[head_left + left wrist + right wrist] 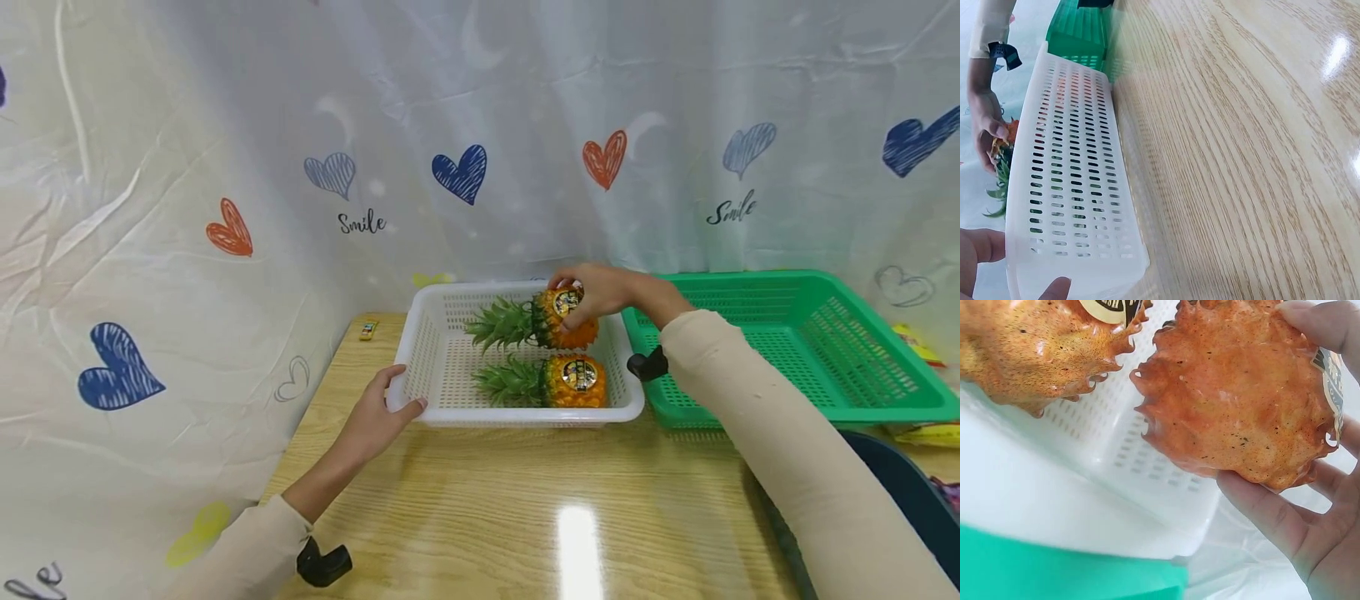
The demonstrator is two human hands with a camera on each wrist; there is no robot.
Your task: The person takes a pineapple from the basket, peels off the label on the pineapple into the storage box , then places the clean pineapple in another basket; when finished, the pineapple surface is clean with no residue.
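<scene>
A white plastic basket (pixel 517 415) with slotted walls stands on the table, two pineapples inside it. My left hand (pixel 375 423) holds its front left corner, thumb and fingers around the rim; the left wrist view shows them against the slotted side (pixel 1079 169). With my right hand (pixel 611 292) I grip the farther pineapple (pixel 582 335) by its orange body, leaves pointing left. In the right wrist view, thumb and fingers spread around that fruit (pixel 1235 400). Nearer the front rim lies the other pineapple (pixel 592 393), a round label on it, apart from both hands.
Right of the white basket stands a green basket (pixel 900 400). A dark container (pixel 892 475) sits at the lower right, with yellow packets (pixel 930 433) near it. One small yellow packet (pixel 368 331) lies at the table's back left. Behind hangs a heart-printed curtain (pixel 525 100).
</scene>
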